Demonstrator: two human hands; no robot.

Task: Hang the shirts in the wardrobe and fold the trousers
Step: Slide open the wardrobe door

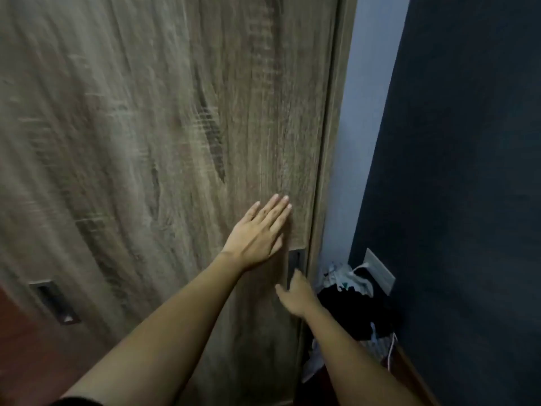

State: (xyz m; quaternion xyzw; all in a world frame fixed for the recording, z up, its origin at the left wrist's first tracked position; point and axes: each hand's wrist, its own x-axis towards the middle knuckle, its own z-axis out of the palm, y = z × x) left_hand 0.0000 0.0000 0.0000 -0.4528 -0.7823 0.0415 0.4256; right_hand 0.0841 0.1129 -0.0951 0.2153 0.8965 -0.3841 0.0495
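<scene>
- The left hand (257, 232) lies flat against the grey-brown wood-grain wardrobe door (146, 127), fingers straight and close together, palm on the panel near its right edge; it holds nothing.
- The right hand (297, 295) reaches up just below it, thumb spread to the left, fingertips at the lower end of the dark recessed metal handle (295, 257) set into the door's right edge. The fingertips merge with the shadow of the recess, so I cannot tell whether they hook into it or only touch it.
- The left hand covers the top of that handle.
- A second recessed metal handle (54, 300) sits low on the left of the door, smeared by motion blur, like much of the wood grain.
- The wardrobe is closed, so its inside is hidden.
- A heap of black and pale crumpled clothes (348, 300) lies in the narrow corner between the wardrobe's side and the dark blue wall (468, 171), partly hidden behind the right forearm; single garments cannot be told apart.
- A pale rectangular socket plate (379, 271) on the blue wall sits just above the heap, and a thin white cable (390, 350) hangs below it.
</scene>
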